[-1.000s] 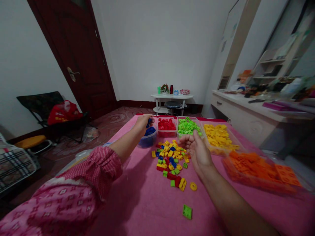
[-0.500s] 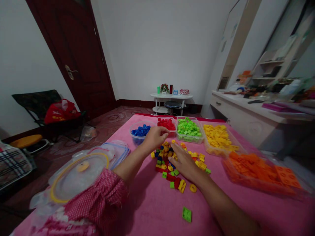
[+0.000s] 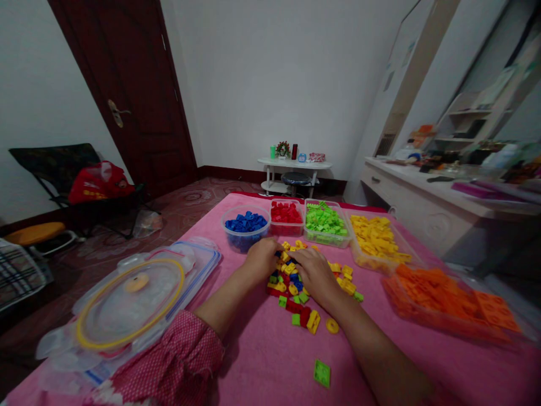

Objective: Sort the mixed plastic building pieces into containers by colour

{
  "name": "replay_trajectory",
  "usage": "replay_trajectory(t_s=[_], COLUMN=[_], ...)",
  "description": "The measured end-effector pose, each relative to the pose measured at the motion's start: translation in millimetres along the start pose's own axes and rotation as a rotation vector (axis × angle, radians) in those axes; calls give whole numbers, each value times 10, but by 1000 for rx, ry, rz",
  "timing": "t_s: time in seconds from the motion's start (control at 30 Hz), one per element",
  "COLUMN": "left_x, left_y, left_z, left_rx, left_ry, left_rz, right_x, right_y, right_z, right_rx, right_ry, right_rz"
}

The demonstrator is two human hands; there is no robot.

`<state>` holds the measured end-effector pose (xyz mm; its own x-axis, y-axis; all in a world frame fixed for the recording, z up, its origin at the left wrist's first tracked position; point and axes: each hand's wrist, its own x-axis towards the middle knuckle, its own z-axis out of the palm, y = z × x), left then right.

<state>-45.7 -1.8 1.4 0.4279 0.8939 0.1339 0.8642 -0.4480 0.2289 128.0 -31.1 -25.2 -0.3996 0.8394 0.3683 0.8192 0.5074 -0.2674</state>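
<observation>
Sifting the mixed bricks, just in front of the red tub, seems your step.
Before the tub's left, your left hand curls; before its right, your right hand half-bends its fingers; any grip cannot be told. Next calls for pinching one brick free.

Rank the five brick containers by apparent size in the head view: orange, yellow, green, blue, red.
1. Orange-brick box (nearest the camera, which enlarges it)
2. Yellow-brick box
3. Green-brick box and round blue-brick tub: too alike to rank
4. Red-brick box
</observation>
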Motion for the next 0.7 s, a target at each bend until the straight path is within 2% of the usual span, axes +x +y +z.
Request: replay_trajectory(t_s=[0.17,0.27,0.37,0.47,0.53,0.6,0.7], left_x=[-2,25,35,16,-1,-13,-37], left_y=[-51,-85,-90,-66,-55,-62,-88], left_z=[38,56,29,-47,-105,-154,-200], left_rx=[-61,-216,-517,-930,-1080,-1013,-577], left_ry=[61,94,107,61,36,43,70], left_rz=[-52,-76,-125,-253,-309,-310,-267], right_x=[72,93,80,51,33,22,18], right_y=[-53,-56,-69,-111,-148,-183,-220], right_z=[-24,-52,-86,-96,-80,-53,-22], right_rx=[-96,-97,-89,-88,-78,-60,-31], right_ry=[-69,-94,-113,-89,-59,-49,-59], right_rz=[53,65,57,53,30,-11,-52])
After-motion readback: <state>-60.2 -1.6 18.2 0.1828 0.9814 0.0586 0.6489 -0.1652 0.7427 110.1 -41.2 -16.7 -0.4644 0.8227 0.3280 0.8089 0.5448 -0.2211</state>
